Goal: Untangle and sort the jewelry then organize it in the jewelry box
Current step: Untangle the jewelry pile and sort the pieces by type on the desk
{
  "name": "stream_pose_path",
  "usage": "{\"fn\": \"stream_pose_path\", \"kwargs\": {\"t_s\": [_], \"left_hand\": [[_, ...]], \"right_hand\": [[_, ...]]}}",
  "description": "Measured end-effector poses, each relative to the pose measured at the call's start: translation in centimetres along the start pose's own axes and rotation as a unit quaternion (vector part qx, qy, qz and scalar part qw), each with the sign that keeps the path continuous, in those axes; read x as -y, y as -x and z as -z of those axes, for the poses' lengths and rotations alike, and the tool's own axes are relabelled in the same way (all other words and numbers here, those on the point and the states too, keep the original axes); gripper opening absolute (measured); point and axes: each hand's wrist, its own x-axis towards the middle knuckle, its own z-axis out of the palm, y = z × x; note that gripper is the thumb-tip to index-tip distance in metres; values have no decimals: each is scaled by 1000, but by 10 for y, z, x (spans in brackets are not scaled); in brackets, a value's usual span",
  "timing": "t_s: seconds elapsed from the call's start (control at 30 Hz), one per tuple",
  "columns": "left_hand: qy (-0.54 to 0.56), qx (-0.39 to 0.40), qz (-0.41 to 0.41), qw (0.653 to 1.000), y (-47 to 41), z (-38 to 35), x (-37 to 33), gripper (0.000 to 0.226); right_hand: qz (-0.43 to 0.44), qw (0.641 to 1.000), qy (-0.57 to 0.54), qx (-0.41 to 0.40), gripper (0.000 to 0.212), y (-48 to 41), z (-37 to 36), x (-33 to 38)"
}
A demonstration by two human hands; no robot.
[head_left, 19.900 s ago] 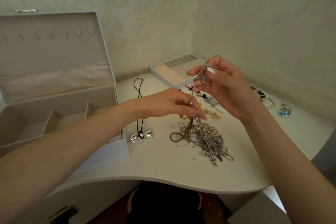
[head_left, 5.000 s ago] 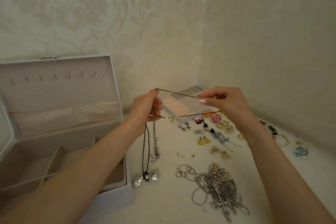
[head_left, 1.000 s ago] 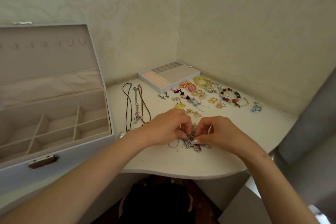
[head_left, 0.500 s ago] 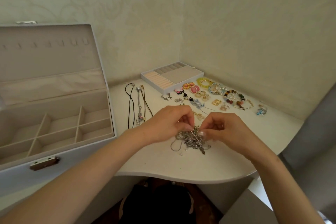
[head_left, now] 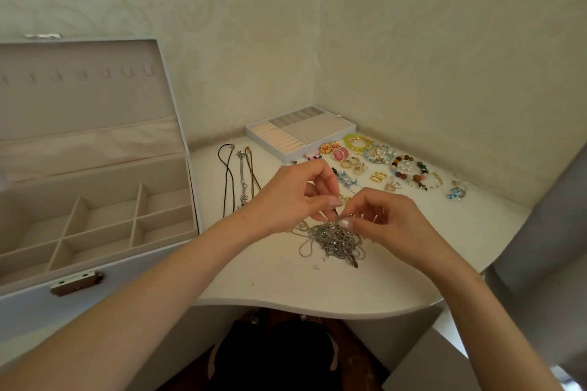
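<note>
Keeping left hand (head_left: 292,195) and right hand (head_left: 392,224) pinching tangle (head_left: 336,241)

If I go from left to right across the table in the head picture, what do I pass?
Jewelry box, open → three necklaces laid out straight → left hand → tangled chains, pinched by both hands → right hand → small blue piece.

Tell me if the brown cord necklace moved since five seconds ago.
Yes. The brown necklace, held in the air then, now lies on the table left of the ring tray, beside the silver chain.
</note>
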Motion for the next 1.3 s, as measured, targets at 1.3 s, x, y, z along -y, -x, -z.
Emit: {"fn": "stream_pose_path", "kwargs": {"t_s": [1.3], "left_hand": [[-71, -54, -57, 994, 5, 5, 8, 9]], "right_hand": [[-57, 978, -199, -13, 26, -7, -3, 11]]}}
